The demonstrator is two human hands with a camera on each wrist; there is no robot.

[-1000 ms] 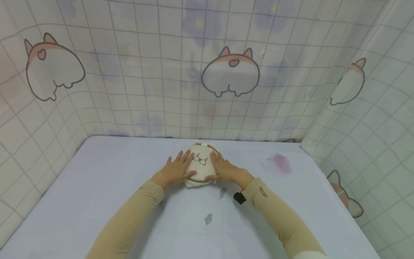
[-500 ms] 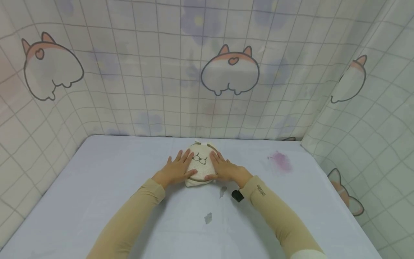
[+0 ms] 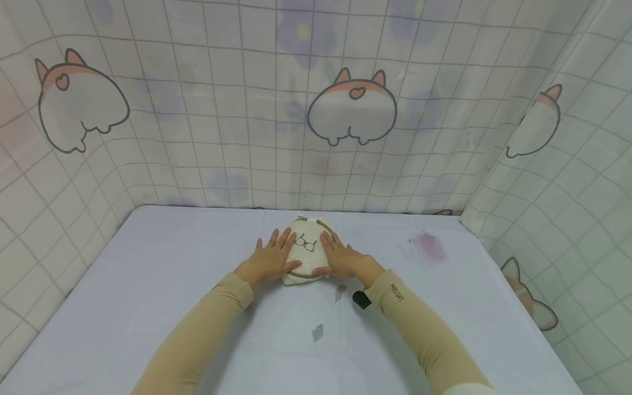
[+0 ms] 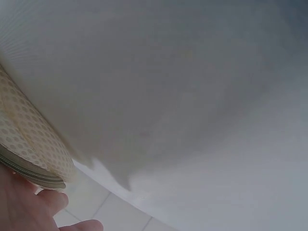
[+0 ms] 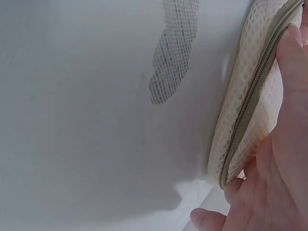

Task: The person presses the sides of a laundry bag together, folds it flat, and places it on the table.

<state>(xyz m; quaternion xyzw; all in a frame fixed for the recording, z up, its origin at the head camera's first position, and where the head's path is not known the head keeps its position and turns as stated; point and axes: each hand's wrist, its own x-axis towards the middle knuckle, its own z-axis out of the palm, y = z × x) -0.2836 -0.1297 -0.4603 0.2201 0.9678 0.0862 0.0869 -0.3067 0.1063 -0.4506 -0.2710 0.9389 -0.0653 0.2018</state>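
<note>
A round cream mesh pouch (image 3: 306,253) with a zip around its rim and a small bra drawing on top lies on the pale lavender table (image 3: 148,285). My left hand (image 3: 269,258) rests flat on the pouch's left side, fingers straight. My right hand (image 3: 342,258) rests flat on its right side in the same way. In the left wrist view, the pouch's mesh edge (image 4: 29,139) shows beside my left hand (image 4: 24,207). The right wrist view shows my right hand (image 5: 284,154), with its thumb lying along the zip of the pouch (image 5: 243,110).
A pink stain (image 3: 427,245) marks the table to the right, and two grey smudges (image 3: 317,332) lie nearer me. A black device (image 3: 361,299) sits at my right wrist. Checked curtains with corgi prints (image 3: 351,107) close in the back and both sides.
Both hands stay flat on the pouch. My right forearm has drifted slightly to the left.
</note>
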